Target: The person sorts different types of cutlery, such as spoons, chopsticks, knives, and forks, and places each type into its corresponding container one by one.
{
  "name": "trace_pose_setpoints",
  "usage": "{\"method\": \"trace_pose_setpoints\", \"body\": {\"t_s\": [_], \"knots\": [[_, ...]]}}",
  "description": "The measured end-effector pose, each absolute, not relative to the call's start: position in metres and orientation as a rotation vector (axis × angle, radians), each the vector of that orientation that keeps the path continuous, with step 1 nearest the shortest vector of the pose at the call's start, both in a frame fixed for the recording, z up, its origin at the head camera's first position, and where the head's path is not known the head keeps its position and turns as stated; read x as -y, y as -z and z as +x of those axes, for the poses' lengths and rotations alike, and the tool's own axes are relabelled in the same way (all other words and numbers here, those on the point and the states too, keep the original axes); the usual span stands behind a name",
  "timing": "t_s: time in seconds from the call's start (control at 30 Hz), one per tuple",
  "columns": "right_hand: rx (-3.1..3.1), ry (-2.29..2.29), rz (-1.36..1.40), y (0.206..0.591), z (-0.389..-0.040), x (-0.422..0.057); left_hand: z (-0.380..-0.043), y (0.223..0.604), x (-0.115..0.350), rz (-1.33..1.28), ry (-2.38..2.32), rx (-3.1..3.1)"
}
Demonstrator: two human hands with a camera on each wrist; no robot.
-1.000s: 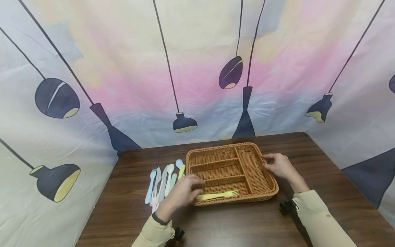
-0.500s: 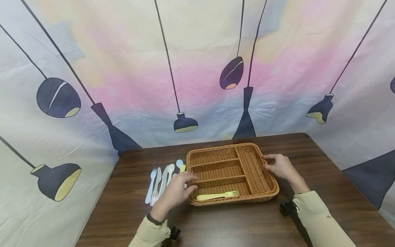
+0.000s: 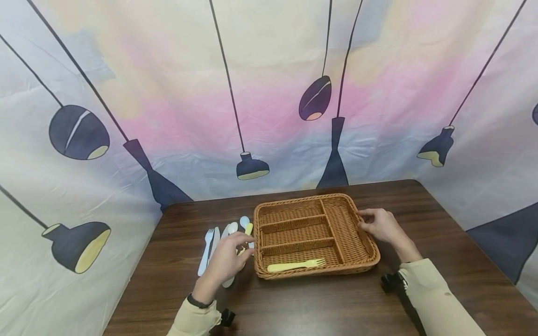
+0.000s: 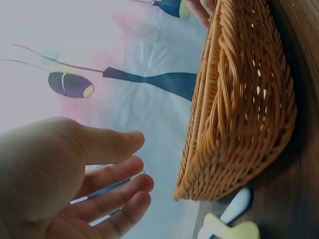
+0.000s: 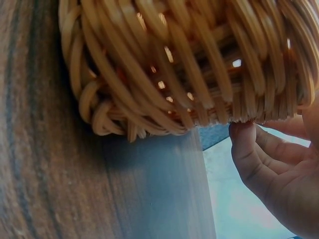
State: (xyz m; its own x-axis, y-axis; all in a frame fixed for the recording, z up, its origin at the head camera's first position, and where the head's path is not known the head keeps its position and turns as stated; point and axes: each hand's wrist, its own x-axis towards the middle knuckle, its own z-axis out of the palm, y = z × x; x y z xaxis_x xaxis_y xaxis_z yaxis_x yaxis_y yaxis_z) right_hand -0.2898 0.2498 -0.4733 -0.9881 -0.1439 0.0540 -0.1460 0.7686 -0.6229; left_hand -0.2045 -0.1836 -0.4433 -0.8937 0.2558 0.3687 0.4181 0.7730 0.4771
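A brown wicker tray (image 3: 332,241) with four-sided woven walls and dividers lies on the table. Along its front compartment lies a yellow fork (image 3: 296,265). My right hand (image 3: 381,227) pinches the tray's right rim, thumb against the outer weave in the right wrist view. My left hand (image 3: 227,257) hovers over the cutlery left of the tray, fingers loosely bent with nothing between them; the left wrist view shows this hand (image 4: 94,174) apart from the tray wall. Beneath it, partly hidden, are a light blue fork (image 3: 205,252), a white spoon (image 3: 233,227) and a yellow handle (image 3: 249,229).
A light blue spoon (image 3: 244,221) lies close by the tray's left wall. The dark wooden table (image 3: 319,308) ends at the back against a hanging cloth (image 3: 286,93) printed with lamps. Black wrist cameras sit at both sleeves.
My left hand has moved left, from over the tray's front left corner and the yellow fork to above the cutlery pile. My right hand stays at the rim.
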Motion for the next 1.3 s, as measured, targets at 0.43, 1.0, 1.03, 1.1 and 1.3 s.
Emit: {"method": "trace_pose_setpoints", "body": {"t_s": [0.43,1.0,1.03,1.1,1.3], "knots": [[2.937,-1.053,0.258,0.475,-0.292,-0.251,-0.202,0.446,0.210,-0.351,0.859,2.694],[2.927,-1.018,0.260,0.476,-0.292,-0.252,-0.200,0.449,0.246,-0.228,0.775,2.629],[2.926,-1.019,0.263,0.476,-0.292,-0.252,-0.200,0.449,0.248,-0.215,0.773,2.625],[2.926,-1.027,0.264,0.476,-0.292,-0.252,-0.198,0.449,0.253,-0.182,0.773,2.630],[2.936,-1.039,0.257,0.476,-0.293,-0.252,-0.196,0.449,0.263,-0.090,0.739,2.651]]}}
